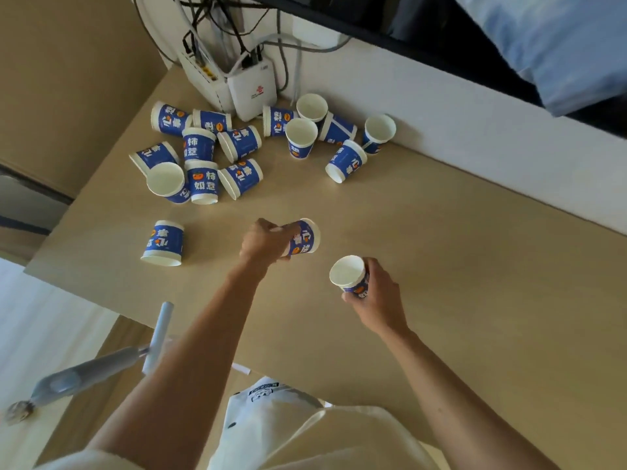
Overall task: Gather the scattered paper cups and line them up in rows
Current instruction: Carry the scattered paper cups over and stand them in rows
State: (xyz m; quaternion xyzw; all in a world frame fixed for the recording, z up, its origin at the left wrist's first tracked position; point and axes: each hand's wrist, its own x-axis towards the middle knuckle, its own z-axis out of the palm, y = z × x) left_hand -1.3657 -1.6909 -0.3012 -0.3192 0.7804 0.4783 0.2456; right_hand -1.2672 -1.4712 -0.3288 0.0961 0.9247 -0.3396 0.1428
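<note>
A white shirt [305, 432] fills the near edge, and two bare forearms reach out from it over the pale wooden table [458, 259].

The left hand [263, 244] has its fingers curled round a blue-and-white paper cup [305, 236]. This cup is tipped on its side, with one end pointing right. Whether it touches the tabletop cannot be told. The right hand [381, 295] wraps its fingers round the lower part of a second cup [349, 275], whose open white mouth is tilted up and to the left.

Left of the left hand, well apart, a lone cup [164, 242] appears to stand mouth down. Farther off, a crowded left cluster of cups [200, 157] sits with some upright and some toppled, many touching. A looser right cluster [325, 134] lies near the far wall. Between them, at the far edge, a white router box [251, 88] stands under tangled cables [220, 18]. Off the table's near left corner, a grey-blue handle [98, 369] juts out.
</note>
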